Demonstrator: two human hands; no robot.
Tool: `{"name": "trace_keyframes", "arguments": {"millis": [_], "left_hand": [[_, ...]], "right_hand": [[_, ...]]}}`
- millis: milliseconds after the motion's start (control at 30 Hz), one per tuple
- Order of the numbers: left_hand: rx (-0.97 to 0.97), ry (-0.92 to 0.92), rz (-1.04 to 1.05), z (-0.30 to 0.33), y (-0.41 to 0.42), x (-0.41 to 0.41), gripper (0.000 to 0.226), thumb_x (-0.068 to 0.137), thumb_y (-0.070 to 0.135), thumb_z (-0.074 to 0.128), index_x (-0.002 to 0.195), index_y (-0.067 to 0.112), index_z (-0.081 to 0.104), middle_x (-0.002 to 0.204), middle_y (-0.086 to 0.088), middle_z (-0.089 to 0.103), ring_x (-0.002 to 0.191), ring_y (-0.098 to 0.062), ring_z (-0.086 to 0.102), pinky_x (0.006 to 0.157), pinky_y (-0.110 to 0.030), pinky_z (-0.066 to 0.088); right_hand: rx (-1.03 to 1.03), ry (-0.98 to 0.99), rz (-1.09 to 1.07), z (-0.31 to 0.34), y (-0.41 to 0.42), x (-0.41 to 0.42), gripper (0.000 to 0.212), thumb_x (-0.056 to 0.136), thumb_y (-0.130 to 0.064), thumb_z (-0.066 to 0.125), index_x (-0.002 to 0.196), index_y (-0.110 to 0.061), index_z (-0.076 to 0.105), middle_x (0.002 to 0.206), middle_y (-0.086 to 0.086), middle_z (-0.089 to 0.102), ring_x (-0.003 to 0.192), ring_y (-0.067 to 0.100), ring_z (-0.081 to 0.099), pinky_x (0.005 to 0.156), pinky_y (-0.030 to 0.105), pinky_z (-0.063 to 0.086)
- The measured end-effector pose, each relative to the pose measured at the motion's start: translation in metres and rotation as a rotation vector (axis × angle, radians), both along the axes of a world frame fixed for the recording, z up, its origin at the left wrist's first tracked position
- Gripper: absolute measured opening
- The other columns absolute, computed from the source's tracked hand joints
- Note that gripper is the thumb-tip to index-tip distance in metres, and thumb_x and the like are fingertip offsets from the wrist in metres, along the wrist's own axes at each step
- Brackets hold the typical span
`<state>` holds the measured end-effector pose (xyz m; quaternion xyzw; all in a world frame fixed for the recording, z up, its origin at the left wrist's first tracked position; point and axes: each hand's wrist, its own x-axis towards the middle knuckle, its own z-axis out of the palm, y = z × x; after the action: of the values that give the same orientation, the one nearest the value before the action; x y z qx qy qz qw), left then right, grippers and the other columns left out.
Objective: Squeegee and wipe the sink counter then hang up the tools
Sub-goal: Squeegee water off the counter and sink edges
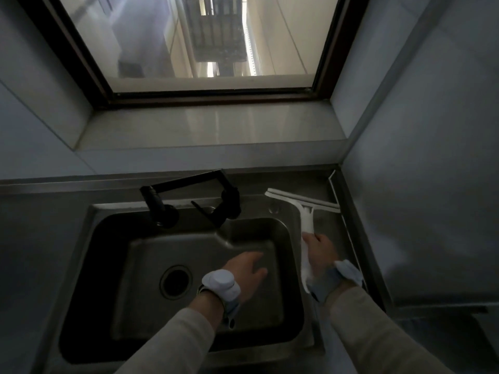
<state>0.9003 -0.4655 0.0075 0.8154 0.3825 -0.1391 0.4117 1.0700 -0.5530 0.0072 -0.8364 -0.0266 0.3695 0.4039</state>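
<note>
the right hand [320, 251] has its grip wrapped round the handle of the white squeegee [305, 209], blade set down at the far right corner of the bench [328, 225], between the sink [291, 233] rim and the right wall. the left hand [248, 268] hangs over the basin, fingers loose and spread, holding nothing. black tap [189, 201] sits folded at the far side of the sink. no cloth in sight here. the strip is narrow, and that is the risk: pull the blade near at a tilt and one end likely rides up on the sink rim, leaving a wet streak along the wall edge. too light a press and it probably skips.
</note>
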Motion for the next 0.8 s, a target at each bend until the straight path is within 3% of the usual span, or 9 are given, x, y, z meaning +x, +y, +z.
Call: {"name": "trace_keyframes", "arguments": {"millis": [167, 300, 367, 500, 800], "left_hand": [[-0.047, -0.044, 0.086, 0.000, 0.000, 0.022, 0.051, 0.092, 0.038, 0.053, 0.140, 0.024, 0.044, 0.141, 0.004, 0.050, 0.127, -0.014, 0.051, 0.108, -0.032, 0.041], [-0.072, -0.053, 0.143, -0.004, 0.002, 0.028, 0.048, 0.092, 0.034, 0.054, 0.138, 0.024, 0.045, 0.137, 0.005, 0.054, 0.123, -0.013, 0.055, 0.105, -0.029, 0.043], [-0.076, -0.038, 0.159, -0.007, 0.003, 0.027, 0.048, 0.092, 0.034, 0.054, 0.138, 0.024, 0.045, 0.137, 0.005, 0.054, 0.123, -0.013, 0.055, 0.103, -0.025, 0.043], [-0.071, -0.013, 0.173, -0.010, 0.010, 0.028, 0.048, 0.092, 0.035, 0.054, 0.138, 0.024, 0.046, 0.137, 0.004, 0.054, 0.123, -0.015, 0.055, 0.103, -0.028, 0.044], [-0.038, -0.009, 0.153, -0.010, 0.030, 0.050, 0.047, 0.093, 0.033, 0.053, 0.138, 0.022, 0.045, 0.137, 0.001, 0.054, 0.125, -0.017, 0.053, 0.104, -0.028, 0.043]], "right_hand": [[0.022, 0.097, -0.015, -0.005, 0.015, 0.018, 0.038, 0.096, -0.027, 0.051, 0.123, 0.000, 0.053, 0.111, 0.014, 0.060, 0.092, 0.029, 0.056, 0.069, 0.028, 0.040], [-0.003, 0.131, 0.018, -0.006, 0.030, 0.033, 0.036, 0.096, -0.027, 0.048, 0.126, -0.007, 0.049, 0.107, 0.013, 0.059, 0.090, 0.025, 0.055, 0.084, 0.040, 0.045], [-0.023, 0.131, 0.056, -0.002, 0.038, 0.042, 0.031, 0.095, -0.028, 0.046, 0.121, -0.011, 0.051, 0.099, 0.011, 0.059, 0.089, 0.026, 0.058, 0.085, 0.043, 0.048], [-0.090, 0.091, 0.120, -0.005, 0.050, 0.059, 0.038, 0.090, -0.032, 0.047, 0.124, -0.015, 0.051, 0.102, 0.012, 0.061, 0.093, 0.032, 0.061, 0.090, 0.051, 0.050], [-0.149, 0.010, 0.189, -0.034, 0.071, 0.083, 0.035, 0.087, -0.041, 0.045, 0.107, -0.014, 0.056, 0.096, 0.010, 0.065, 0.090, 0.034, 0.063, 0.088, 0.050, 0.051]]}}
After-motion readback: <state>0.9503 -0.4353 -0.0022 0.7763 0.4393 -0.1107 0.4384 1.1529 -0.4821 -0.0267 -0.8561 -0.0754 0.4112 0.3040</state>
